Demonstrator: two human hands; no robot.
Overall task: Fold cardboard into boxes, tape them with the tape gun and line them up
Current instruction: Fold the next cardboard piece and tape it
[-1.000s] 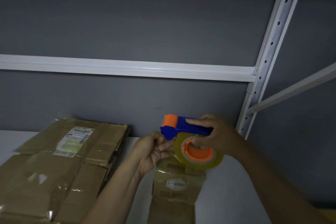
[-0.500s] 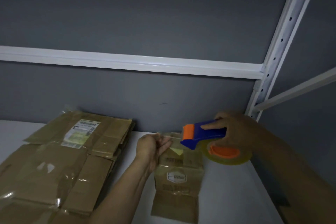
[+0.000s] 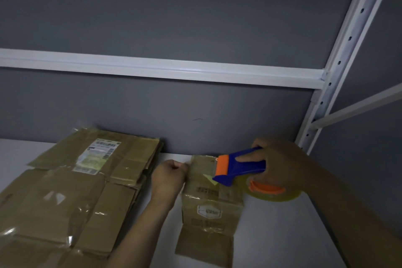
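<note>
Right hand (image 3: pixel 282 165) is wrapped around the tape gun (image 3: pixel 237 168), index finger laid along the top of the handle. The left hand (image 3: pixel 168 177) is curled tight just left of the gun's nose. It looks like it's pinching the loose tape strip (image 3: pixel 200 168) stretched between them, though clear tape in this dim light is hard to make out. The small box (image 3: pixel 208 204) sits right under both hands, between them, with one flap lying flat toward the person.

What I'd worry about:
- The strip is hanging in the air above the box. If it sags or twists, it'll stick to itself or land crooked, off the seam.
- Neither hand is holding the box down. My guess is that pressing the gun onto it will make it slide on the smooth shelf (image 3: pixel 272 235) or squash it.
- The gun's cutter edge is close to the left knuckles, so a quick pull could nick them.

Count:
- two hands
- one tape gun
- one roll (image 3: pixel 289 196) on it
- one small box
- one stack of flat cardboard (image 3: pixel 76 191) out past the left hand (several sheets, can't count them exactly)
- no finished boxes lined up that I can see
</note>
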